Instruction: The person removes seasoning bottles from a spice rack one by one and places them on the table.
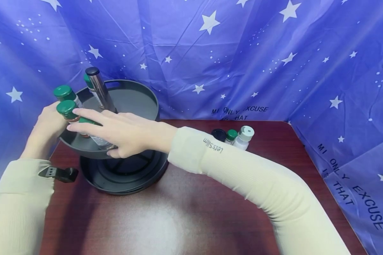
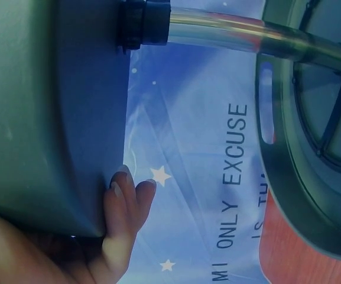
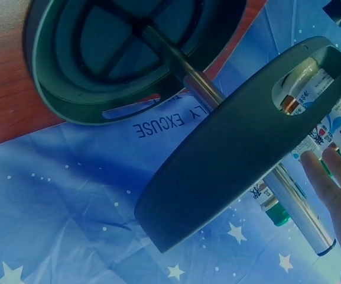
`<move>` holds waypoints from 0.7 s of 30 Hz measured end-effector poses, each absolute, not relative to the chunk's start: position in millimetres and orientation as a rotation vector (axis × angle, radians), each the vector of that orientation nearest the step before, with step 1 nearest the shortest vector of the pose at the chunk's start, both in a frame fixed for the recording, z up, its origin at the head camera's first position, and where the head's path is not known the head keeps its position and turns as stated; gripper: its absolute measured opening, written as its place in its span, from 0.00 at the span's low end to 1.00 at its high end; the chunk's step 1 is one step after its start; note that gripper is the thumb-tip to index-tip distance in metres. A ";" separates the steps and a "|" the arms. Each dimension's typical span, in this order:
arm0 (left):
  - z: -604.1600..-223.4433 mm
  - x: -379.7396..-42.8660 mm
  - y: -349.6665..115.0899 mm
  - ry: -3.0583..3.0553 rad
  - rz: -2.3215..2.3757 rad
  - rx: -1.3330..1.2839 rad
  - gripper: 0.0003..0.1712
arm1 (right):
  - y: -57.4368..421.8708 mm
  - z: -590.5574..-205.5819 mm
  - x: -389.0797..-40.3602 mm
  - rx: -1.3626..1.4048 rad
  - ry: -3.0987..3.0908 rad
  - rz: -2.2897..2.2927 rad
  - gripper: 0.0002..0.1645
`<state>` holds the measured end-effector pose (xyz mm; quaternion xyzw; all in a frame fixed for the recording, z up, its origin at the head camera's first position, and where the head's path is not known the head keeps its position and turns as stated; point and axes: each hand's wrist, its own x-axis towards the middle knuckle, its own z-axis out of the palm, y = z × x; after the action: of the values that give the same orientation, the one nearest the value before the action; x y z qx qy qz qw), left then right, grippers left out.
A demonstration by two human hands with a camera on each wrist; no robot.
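Note:
A dark grey two-tier turntable rack stands at the left of the table, its upper tray (image 1: pixel 137 99) above the lower tray (image 1: pixel 122 190). My left hand (image 1: pixel 48 122) holds the upper tray's left edge; the left wrist view shows fingers (image 2: pixel 120 219) bent against its underside. My right hand (image 1: pixel 131 132) reaches across the front, straight fingers touching green-capped spice jars (image 1: pixel 67 108) on the tray. Its thumb is by the rim. Behind these jars rises the central metal post (image 1: pixel 99 88) with a black top, and another green-capped jar (image 1: pixel 88 80) is partly hidden behind it.
Farther right on the table, partly behind my right sleeve, stand a white-capped bottle (image 1: pixel 245 134), a small green-capped jar (image 1: pixel 231 135) and a black-lidded container (image 1: pixel 218 134). A blue star-printed curtain (image 1: pixel 185 53) hangs close behind the rack. My left wrist wears a black strap (image 1: pixel 62 174).

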<state>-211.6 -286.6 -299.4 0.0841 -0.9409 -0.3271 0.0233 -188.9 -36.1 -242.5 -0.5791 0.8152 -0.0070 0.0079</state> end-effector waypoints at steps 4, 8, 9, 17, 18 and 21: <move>-300.5 -212.2 -287.0 -2.904 -0.974 0.246 0.29 | -37.5 -243.5 -189.4 -1.827 2.545 -0.051 0.46; -299.9 -212.4 -287.2 -2.920 -0.943 0.236 0.32 | -38.4 -243.9 -189.3 -1.826 2.553 -0.056 0.43; -299.9 -212.4 -287.4 -2.920 -0.948 0.231 0.32 | -38.7 -244.0 -189.3 -1.828 2.557 -0.058 0.43; -299.2 -213.5 -289.1 -2.914 -0.920 0.214 0.28 | -46.3 -242.4 -186.6 -1.892 2.670 -0.011 0.27; -299.2 -213.5 -289.1 -2.915 -0.912 0.216 0.28 | -47.4 -241.9 -185.8 -1.893 2.685 0.010 0.24; -299.4 -212.5 -288.4 -2.917 -0.919 0.234 0.29 | -51.1 -240.3 -184.1 -1.860 2.711 0.056 0.19</move>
<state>-212.5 -288.4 -299.4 0.0761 -0.9503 -0.2995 0.0371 -184.1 -51.1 -240.3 -0.5640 0.8223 0.0168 -0.0733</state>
